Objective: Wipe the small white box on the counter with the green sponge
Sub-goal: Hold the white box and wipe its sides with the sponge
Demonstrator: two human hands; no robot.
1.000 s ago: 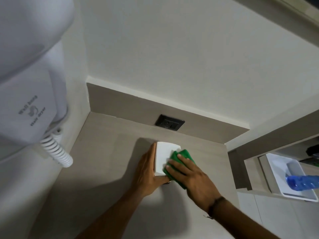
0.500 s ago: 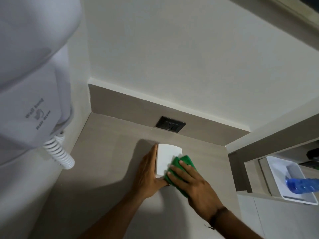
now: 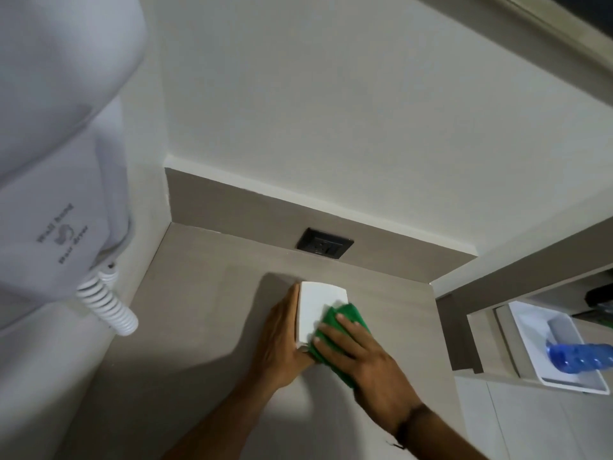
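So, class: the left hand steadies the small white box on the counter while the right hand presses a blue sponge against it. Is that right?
Not quite: the sponge is green, not blue. In the head view the left hand steadies the small white box on the counter while the right hand presses the green sponge against it.

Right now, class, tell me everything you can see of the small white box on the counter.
The small white box is plain, smooth and unmarked, with rounded corners. It rests on the beige counter, just in front of the dark wall socket. The left hand steadies its left side, while the right hand presses the green sponge onto its right part.
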